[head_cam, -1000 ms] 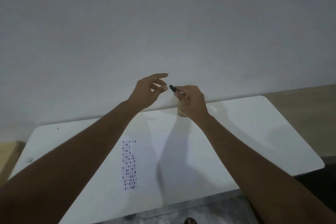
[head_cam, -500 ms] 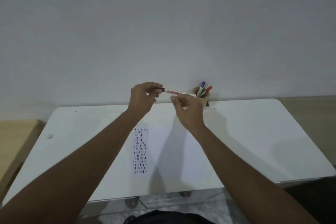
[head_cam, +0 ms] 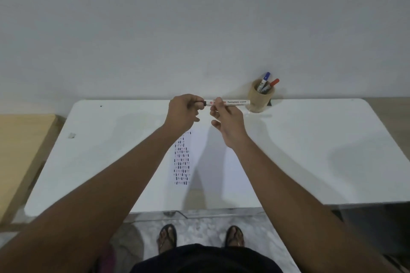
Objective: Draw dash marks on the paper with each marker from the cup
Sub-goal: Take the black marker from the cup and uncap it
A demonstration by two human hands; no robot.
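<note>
I hold a white marker (head_cam: 237, 102) level above the far part of the table. My right hand (head_cam: 226, 121) pinches its barrel near the left end. My left hand (head_cam: 185, 111) is closed on the dark cap at that end. A tan cup (head_cam: 259, 97) stands at the back of the table, right of the marker, with a blue-capped marker (head_cam: 265, 77) and a red-capped marker (head_cam: 274, 83) sticking out. The paper (head_cam: 210, 162) lies on the table under my hands, with columns of small dark dashes (head_cam: 182, 157) along its left side.
The white table (head_cam: 321, 150) stands against a plain wall. A wooden surface (head_cam: 20, 150) adjoins it on the left. A small scrap (head_cam: 71, 135) lies near the table's left edge. My sandalled feet (head_cam: 199, 238) show below the front edge.
The view has tilted down, so the cup, paper and my feet show lower and fuller. My left hand closed on the marker's cap; the marker is now held level between both hands.
</note>
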